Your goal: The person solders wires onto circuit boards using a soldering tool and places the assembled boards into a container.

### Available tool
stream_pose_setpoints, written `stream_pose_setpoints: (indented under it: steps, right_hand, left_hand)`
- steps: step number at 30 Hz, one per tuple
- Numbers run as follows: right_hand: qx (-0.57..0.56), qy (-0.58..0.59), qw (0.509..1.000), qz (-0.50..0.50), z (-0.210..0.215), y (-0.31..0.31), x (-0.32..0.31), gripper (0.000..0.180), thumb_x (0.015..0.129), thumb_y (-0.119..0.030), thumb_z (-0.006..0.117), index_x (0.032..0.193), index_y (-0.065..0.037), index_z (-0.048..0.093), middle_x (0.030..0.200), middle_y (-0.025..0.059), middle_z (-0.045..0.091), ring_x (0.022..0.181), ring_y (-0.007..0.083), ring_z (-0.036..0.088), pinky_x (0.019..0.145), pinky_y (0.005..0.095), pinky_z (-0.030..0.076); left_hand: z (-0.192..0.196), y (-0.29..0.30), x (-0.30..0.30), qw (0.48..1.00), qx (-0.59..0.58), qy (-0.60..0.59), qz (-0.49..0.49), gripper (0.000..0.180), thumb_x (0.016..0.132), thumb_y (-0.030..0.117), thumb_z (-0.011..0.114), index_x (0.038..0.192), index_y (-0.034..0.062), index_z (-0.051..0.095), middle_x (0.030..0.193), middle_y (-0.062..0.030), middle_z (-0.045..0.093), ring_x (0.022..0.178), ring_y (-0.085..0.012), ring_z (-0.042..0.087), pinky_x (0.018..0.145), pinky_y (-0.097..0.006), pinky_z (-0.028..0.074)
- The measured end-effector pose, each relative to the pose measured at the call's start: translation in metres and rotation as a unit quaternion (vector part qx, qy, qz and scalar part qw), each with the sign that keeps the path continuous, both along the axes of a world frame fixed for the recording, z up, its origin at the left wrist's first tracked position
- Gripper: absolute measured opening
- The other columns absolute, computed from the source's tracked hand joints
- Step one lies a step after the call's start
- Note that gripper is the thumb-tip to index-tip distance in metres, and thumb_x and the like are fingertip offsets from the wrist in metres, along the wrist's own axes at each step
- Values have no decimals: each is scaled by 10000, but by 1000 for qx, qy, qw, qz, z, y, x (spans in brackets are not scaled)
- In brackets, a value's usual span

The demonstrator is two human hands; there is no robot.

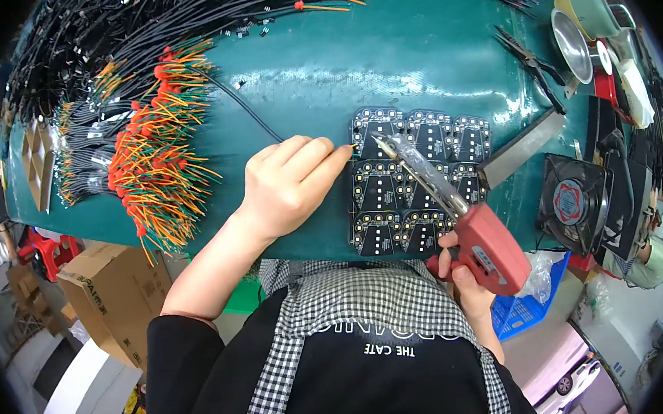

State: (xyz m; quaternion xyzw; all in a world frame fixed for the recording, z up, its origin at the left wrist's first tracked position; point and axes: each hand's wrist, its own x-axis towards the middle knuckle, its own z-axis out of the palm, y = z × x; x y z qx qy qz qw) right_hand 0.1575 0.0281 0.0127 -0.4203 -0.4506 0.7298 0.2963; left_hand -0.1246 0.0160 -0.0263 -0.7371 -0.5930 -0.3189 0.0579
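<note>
Green mat [428, 54] covers the tabletop, and I read the step in hand as soldering a wire lead to the board panel. Wire harness bundles [150, 135] with orange and green leads are heaped along the mat's left edge and far-left corner; too many to count. One black panel of circuit boards [414, 182] sits at the near edge right of centre, nine boards in a three-by-three grid. One small fan [575, 201] stands off the right edge, one pair of pliers [529, 58] near the far-right corner. Right hand [463, 275] is closed round one red soldering gun [476, 239], tip over the top-left board. Left hand [292, 187] pinches one black wire [244, 109] against that board's left edge. Next, I judge, tip and wire end must meet on the pad.
</note>
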Motion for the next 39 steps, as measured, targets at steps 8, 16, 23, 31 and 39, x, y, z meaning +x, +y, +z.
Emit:
stream_pose_setpoints:
  steps: [8, 16, 23, 31, 39]
  right_hand:
    - [-30, -30, 999, 34, 1, 3, 1, 619, 772, -258, 738, 1241, 24, 448, 1027, 133, 597, 711, 136, 547, 630, 251, 463]
    - [-62, -12, 998, 16, -4, -3, 8, 708, 749, -231, 767, 1287, 20, 381, 933, 111, 586, 713, 143, 557, 647, 254, 474]
    - [19, -64, 998, 16, -9, -2, 10, 707, 712, -135, 776, 1295, 40, 414, 870, 112, 616, 642, 151, 587, 581, 248, 491]
    - [10, -78, 997, -8, 1, -3, 0, 846, 660, -215, 822, 1321, 70, 378, 969, 162, 645, 646, 153, 600, 555, 220, 465]
    - [-35, -59, 997, -29, 5, -2, 2, 895, 648, -304, 838, 1318, 67, 376, 963, 155, 645, 645, 144, 592, 549, 204, 445]
  left_hand:
    - [-1, 1, -1, 1000, -1, -4, -11, 271, 548, 20, 672, 818, 37, 657, 731, -25, 555, 602, -148, 566, 473, -260, 436]
    - [-1, 3, 0, 1000, -1, -4, -12, 285, 532, 51, 666, 817, 50, 666, 742, -23, 562, 619, -146, 571, 472, -255, 440]
    - [0, 4, 1, 1000, 5, 18, -4, 277, 549, 90, 637, 821, 57, 670, 749, -22, 565, 635, -144, 575, 481, -250, 442]
    - [-1, 4, 1, 998, 17, 52, -4, 286, 567, 115, 608, 840, 62, 676, 775, -20, 565, 660, -148, 576, 518, -251, 449]
    - [2, 3, 3, 997, 32, 67, -15, 308, 548, 88, 621, 847, 42, 678, 784, -39, 560, 689, -172, 573, 542, -260, 468]
